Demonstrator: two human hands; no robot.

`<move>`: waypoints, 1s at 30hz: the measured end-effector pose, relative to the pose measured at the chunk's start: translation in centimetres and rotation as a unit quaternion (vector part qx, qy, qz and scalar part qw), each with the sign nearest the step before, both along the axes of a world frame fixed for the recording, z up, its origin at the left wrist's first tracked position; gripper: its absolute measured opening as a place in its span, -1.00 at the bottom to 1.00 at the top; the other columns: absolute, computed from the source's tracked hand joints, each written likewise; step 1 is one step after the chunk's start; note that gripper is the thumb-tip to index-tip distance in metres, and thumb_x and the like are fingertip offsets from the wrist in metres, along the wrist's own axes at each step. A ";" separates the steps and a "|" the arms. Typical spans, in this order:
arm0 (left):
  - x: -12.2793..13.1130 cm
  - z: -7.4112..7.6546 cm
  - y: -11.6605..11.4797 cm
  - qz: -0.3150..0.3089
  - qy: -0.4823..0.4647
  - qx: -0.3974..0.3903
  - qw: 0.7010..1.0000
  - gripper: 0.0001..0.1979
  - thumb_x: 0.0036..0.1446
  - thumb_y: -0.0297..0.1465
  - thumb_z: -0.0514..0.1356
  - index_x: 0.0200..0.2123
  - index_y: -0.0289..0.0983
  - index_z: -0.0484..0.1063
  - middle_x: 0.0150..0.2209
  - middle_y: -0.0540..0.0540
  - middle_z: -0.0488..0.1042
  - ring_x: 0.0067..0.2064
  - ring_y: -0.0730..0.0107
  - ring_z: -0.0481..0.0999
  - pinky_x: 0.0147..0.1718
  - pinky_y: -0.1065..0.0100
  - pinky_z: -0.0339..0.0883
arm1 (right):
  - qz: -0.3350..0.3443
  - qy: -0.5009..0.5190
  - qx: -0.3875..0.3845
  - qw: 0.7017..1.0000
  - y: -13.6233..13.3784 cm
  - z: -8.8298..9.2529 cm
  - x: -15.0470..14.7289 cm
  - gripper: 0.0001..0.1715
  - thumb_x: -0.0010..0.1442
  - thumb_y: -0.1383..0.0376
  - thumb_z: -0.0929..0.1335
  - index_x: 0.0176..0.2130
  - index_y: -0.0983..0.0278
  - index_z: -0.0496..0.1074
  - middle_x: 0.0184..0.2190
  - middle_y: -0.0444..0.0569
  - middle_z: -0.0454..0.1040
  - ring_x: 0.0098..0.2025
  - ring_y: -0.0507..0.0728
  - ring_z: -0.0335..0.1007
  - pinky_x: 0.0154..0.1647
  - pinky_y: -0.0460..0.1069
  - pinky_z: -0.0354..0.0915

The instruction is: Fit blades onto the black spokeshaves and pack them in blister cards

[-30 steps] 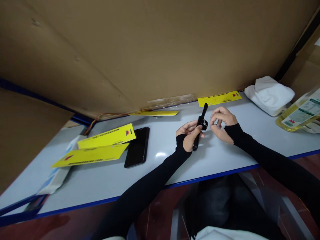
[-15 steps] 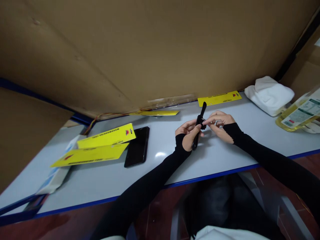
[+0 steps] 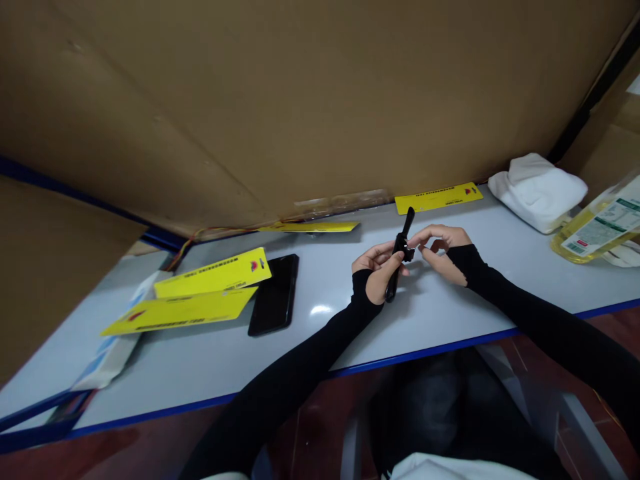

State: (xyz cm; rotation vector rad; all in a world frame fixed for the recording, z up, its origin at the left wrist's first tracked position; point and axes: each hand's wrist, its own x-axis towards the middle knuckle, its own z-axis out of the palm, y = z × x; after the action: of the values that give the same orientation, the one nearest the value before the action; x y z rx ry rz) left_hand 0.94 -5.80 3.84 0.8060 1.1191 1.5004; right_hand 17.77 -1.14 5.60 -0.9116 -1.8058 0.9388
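Observation:
A black spokeshave (image 3: 393, 283) with two straight handles is held tilted just above the table, its far handle pointing toward the wall. My left hand (image 3: 377, 270) is closed around its middle, thumb pressed on top. My right hand (image 3: 445, 250) comes in from the right. Its index fingertip reaches the metal part at the tool's centre, while the thumb stays a little apart and the other fingers curl. Whether a small piece sits at that fingertip is too small to tell. Both forearms wear black sleeves.
Yellow cards (image 3: 213, 272) lie at the left beside a black phone (image 3: 274, 293). Another yellow card (image 3: 439, 198) lies by the cardboard wall (image 3: 320, 100). A white cloth bundle (image 3: 537, 190) and a bottle of yellow liquid (image 3: 595, 230) stand at the right. The table has a blue front edge (image 3: 420, 351).
The right index finger and thumb have spread slightly apart at the spokeshave's centre, showing more of its metal part. My left hand keeps its grip, with barely any shift.

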 end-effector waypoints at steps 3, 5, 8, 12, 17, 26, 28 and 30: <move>0.0 0.1 -0.1 0.002 0.002 -0.002 1.000 -0.38 -0.30 -0.14 0.62 -0.20 -0.36 0.58 -0.53 -0.11 0.61 -0.64 0.39 0.49 -0.71 0.46 0.17 | -0.015 0.001 -0.006 1.000 -0.2 0.1 -0.1 -0.60 0.06 0.27 0.47 -0.06 0.25 0.63 -0.10 0.09 0.60 -0.18 0.14 0.51 -0.45 -0.08 0.34; 0.0 0.2 -0.1 -0.002 0.005 -0.005 1.000 -0.38 -0.30 -0.14 0.63 -0.20 -0.35 0.58 -0.54 -0.09 0.60 -0.63 0.38 0.51 -0.70 0.46 0.18 | 0.005 -0.008 -0.019 1.000 -0.2 0.2 -0.1 -0.62 0.08 0.21 0.49 -0.08 0.25 0.65 -0.12 0.08 0.58 -0.24 0.11 0.49 -0.49 -0.09 0.30; 0.0 0.3 -0.1 -0.009 0.009 -0.014 1.000 -0.39 -0.31 -0.13 0.62 -0.22 -0.34 0.58 -0.58 -0.07 0.57 -0.63 0.36 0.51 -0.70 0.46 0.17 | 0.026 -0.021 -0.018 0.999 -0.1 0.3 0.0 -0.81 0.14 0.28 0.40 -0.39 0.26 0.64 -0.19 0.03 0.56 -0.38 0.01 0.41 -0.44 -0.08 0.30; 0.0 0.4 -0.1 -0.007 0.009 -0.018 1.000 -0.37 -0.32 -0.12 0.63 -0.22 -0.34 0.57 -0.62 -0.05 0.54 -0.65 0.36 0.49 -0.72 0.47 0.15 | -0.017 -0.002 -0.003 1.000 -0.3 0.2 -0.1 -0.88 0.05 0.35 0.39 -0.41 0.26 0.59 -0.13 0.04 0.55 -0.32 0.04 0.45 -0.39 -0.06 0.35; 0.1 0.4 -0.2 -0.002 0.006 -0.010 1.000 -0.39 -0.32 -0.13 0.63 -0.23 -0.35 0.59 -0.50 -0.12 0.62 -0.62 0.38 0.52 -0.69 0.46 0.20 | -0.042 -0.023 -0.023 0.999 -0.4 0.3 -0.3 -0.80 0.04 0.22 0.50 -0.31 0.27 0.60 -0.29 0.02 0.58 -0.36 0.07 0.42 -0.52 -0.10 0.23; 0.1 0.2 -0.2 0.005 0.006 -0.011 1.000 -0.40 -0.30 -0.15 0.63 -0.23 -0.35 0.58 -0.50 -0.13 0.63 -0.62 0.37 0.52 -0.69 0.46 0.20 | -0.053 -0.026 -0.021 0.998 -0.2 0.2 -0.3 -0.64 0.02 0.13 0.54 -0.17 0.24 0.66 -0.21 0.06 0.59 -0.29 0.11 0.46 -0.50 -0.08 0.28; 0.2 0.2 -0.2 0.005 0.004 -0.013 1.000 -0.40 -0.32 -0.15 0.63 -0.23 -0.34 0.59 -0.46 -0.15 0.65 -0.61 0.37 0.54 -0.70 0.46 0.19 | -0.017 -0.026 -0.027 0.999 -0.2 0.0 -0.2 -0.73 0.09 0.14 0.51 -0.24 0.24 0.67 -0.26 0.05 0.60 -0.31 0.10 0.45 -0.48 -0.08 0.30; 0.2 0.1 -0.1 0.002 -0.001 -0.013 1.000 -0.39 -0.34 -0.15 0.64 -0.23 -0.35 0.59 -0.48 -0.14 0.64 -0.61 0.36 0.54 -0.71 0.47 0.18 | 0.025 -0.018 -0.025 0.999 -0.2 0.0 -0.2 -0.81 0.15 0.21 0.46 -0.27 0.23 0.68 -0.24 0.05 0.62 -0.24 0.11 0.49 -0.39 -0.06 0.37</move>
State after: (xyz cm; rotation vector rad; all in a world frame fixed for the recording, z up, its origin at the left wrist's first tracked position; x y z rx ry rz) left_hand 1.11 -5.91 3.93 0.7842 1.1388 1.4867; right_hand 17.60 -1.30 5.58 -0.9230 -1.8506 1.0078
